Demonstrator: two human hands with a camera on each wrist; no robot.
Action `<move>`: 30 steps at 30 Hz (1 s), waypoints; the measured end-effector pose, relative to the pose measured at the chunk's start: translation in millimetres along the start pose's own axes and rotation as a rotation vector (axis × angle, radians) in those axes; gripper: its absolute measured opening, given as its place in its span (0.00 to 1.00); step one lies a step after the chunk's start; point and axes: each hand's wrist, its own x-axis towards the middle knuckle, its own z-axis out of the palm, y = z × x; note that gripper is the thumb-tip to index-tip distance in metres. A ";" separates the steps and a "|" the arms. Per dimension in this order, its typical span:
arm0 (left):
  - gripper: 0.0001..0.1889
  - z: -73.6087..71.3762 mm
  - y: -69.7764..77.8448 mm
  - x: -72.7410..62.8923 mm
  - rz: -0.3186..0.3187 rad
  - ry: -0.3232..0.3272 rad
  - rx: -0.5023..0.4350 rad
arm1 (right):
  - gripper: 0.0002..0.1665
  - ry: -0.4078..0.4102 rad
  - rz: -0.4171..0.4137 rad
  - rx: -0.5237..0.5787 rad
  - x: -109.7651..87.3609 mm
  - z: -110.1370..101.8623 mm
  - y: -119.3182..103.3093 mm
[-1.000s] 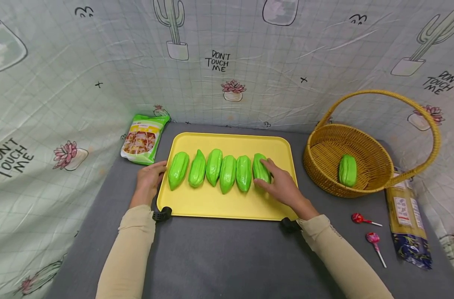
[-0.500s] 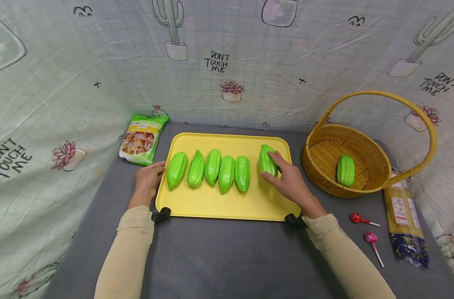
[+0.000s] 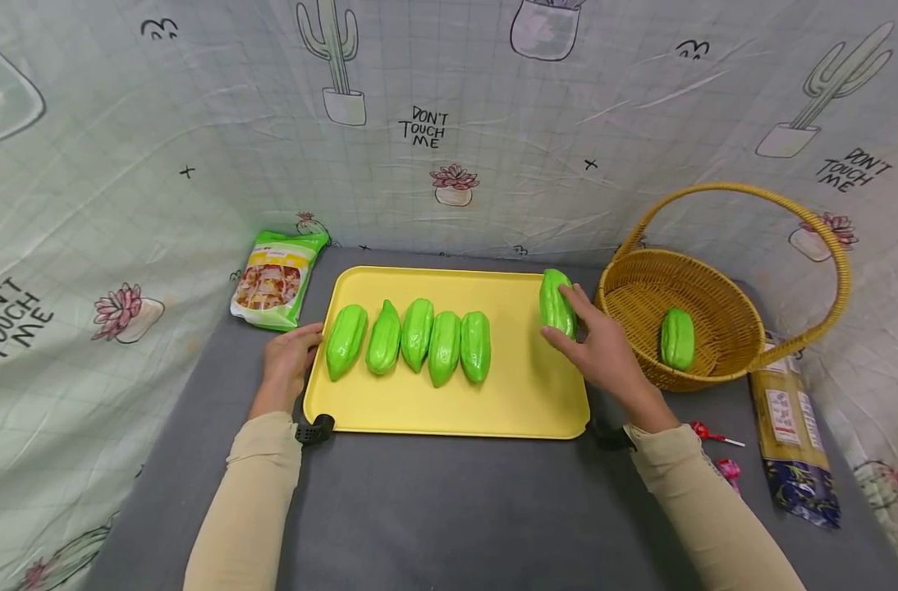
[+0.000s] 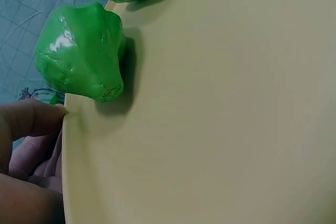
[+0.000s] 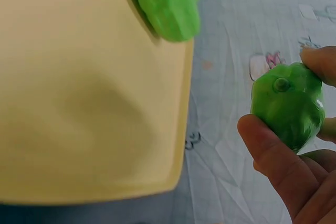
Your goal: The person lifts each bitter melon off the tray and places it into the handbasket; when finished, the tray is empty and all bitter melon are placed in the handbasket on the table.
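Green veggie [image 3: 555, 304]: up off the yellow tray [image 3: 449, 410], over by its far right corner
Right hand [image 3: 604, 349]: thumb and fingers clamped on that veggie
Left hand [image 3: 285, 361]: fingers pinching the tray's left rim
Tray row [image 3: 445, 349]: five more greenies side by side
Basket [image 3: 663, 267]: right of the tray, one more green one [image 3: 677, 339] inside
Snack bag [image 3: 275, 279]: back left, just off the tray
Cactus cloth [image 3: 515, 148]: backdrop behind everything
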 end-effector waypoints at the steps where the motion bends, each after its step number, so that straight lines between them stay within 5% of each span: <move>1: 0.22 -0.2 -0.2 0.2 0.003 0.000 0.000 | 0.47 0.005 0.010 0.007 -0.4 -2.7 0.6; 30: 0.22 0.4 -1.8 3.2 -0.001 0.003 0.007 | 0.48 0.113 0.085 0.000 -15.4 -49.8 44.2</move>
